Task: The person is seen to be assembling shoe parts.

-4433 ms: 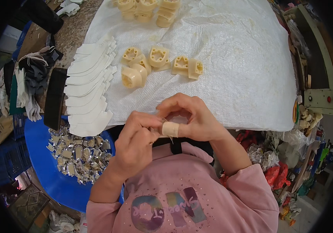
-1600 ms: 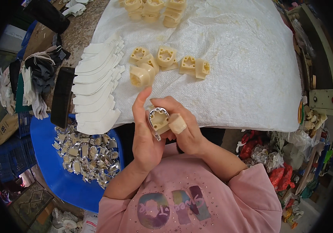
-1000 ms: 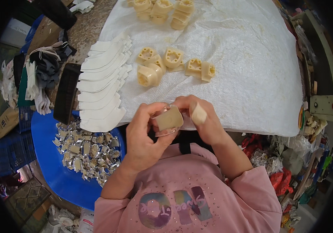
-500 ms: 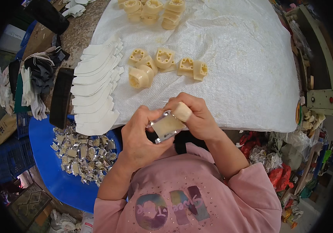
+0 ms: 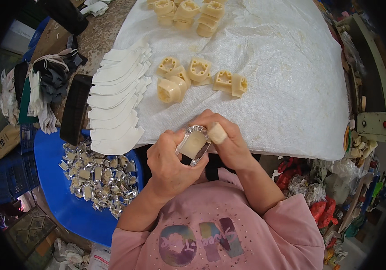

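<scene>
A silver-covered shoe heel [image 5: 193, 145] is held between my two hands near the table's front edge. Its cream inner face is turned up, and crimped shiny silver edging runs round the top of it. My left hand [image 5: 166, 157] is wrapped round the left side and lower end, fingers closed. My right hand [image 5: 226, 139] grips the upper right edge, its fingers partly hidden behind the heel. A cream wrapping [image 5: 217, 133] covers my right thumb. Beyond my hands, several bare cream plastic heels [image 5: 172, 89] lie in a loose group.
Curved white strips [image 5: 114, 103] lie fanned at the left of the white woven sheet [image 5: 287, 90]. Next to them is a dark block [image 5: 76, 108]. A blue tub [image 5: 62, 202] at lower left holds many silver-covered pieces [image 5: 96, 173]. More cream heels [image 5: 184, 13] stand at the back.
The heel has been turned between my hands, so its crimped rounded end now faces up and away. Both hands keep hold of it. The whole view has shifted slightly.
</scene>
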`<state>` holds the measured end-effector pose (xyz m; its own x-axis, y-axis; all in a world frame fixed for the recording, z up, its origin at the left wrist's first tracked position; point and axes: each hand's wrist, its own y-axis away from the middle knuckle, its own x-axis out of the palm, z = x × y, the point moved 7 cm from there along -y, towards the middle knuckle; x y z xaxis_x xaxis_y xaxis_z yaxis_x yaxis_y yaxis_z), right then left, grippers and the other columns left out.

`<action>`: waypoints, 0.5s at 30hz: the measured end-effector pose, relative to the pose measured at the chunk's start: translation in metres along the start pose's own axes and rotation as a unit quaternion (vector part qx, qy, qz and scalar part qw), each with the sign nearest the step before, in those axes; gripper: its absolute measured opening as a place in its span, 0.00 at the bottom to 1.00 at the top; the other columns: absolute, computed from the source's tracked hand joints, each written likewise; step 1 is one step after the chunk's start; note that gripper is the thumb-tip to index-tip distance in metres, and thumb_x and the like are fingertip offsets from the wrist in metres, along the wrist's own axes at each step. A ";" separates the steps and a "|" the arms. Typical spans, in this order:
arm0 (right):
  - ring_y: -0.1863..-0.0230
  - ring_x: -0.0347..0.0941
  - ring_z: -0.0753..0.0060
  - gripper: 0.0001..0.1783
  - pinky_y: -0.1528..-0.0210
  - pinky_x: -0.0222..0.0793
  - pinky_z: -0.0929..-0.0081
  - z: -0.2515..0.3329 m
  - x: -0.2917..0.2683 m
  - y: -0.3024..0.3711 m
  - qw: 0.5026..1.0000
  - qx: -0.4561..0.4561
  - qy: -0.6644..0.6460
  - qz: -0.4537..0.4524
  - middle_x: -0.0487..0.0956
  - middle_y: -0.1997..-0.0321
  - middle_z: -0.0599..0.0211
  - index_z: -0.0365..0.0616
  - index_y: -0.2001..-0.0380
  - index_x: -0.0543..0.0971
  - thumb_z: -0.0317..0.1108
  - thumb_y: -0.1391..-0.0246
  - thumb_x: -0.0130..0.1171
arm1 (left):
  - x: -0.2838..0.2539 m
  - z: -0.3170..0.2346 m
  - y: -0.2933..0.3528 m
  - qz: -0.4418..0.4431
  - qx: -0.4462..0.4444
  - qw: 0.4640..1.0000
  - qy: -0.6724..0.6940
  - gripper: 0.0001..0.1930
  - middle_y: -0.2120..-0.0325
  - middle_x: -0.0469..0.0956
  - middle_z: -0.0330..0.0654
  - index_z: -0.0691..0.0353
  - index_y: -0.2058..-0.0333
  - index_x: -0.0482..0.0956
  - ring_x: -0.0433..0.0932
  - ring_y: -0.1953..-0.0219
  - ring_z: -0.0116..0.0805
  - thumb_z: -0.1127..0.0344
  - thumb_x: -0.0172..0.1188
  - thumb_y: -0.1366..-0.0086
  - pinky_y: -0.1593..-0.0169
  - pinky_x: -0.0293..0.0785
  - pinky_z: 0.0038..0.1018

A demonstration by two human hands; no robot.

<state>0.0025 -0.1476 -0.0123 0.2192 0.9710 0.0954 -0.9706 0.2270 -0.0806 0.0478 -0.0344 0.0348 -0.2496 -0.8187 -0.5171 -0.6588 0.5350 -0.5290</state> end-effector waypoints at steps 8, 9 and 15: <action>0.59 0.73 0.72 0.14 0.58 0.69 0.75 -0.012 0.019 0.013 0.974 0.074 -0.213 -0.014 0.76 0.58 0.63 0.38 0.54 0.72 0.30 0.40 0.45 | -0.009 -0.005 0.007 -0.044 0.002 0.999 0.004 0.26 0.78 0.74 0.47 0.67 0.67 0.66 0.77 0.78 0.37 0.73 0.73 0.64 0.76 0.71 0.25; 0.63 0.74 0.69 0.13 0.61 0.69 0.74 0.003 0.016 0.012 0.998 0.015 -0.012 -0.056 0.77 0.62 0.61 0.37 0.55 0.73 0.30 0.41 0.45 | -0.009 -0.004 0.009 -0.041 0.007 0.999 -0.017 0.26 0.77 0.74 0.48 0.69 0.67 0.68 0.77 0.78 0.40 0.71 0.74 0.64 0.76 0.73 0.27; 0.70 0.74 0.62 0.12 0.67 0.69 0.73 0.021 0.031 -0.004 0.973 -0.086 0.214 -0.024 0.76 0.69 0.58 0.39 0.57 0.74 0.30 0.44 0.53 | -0.029 0.019 0.017 -0.040 -0.003 0.999 -0.021 0.27 0.73 0.74 0.49 0.68 0.63 0.69 0.77 0.76 0.37 0.71 0.73 0.63 0.74 0.73 0.25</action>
<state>0.0112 -0.1202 0.0119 0.3202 0.8933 -0.3155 -0.9356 0.2457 -0.2537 0.0568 0.0027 0.0282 -0.1665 -0.8490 -0.5014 -0.6793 0.4674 -0.5658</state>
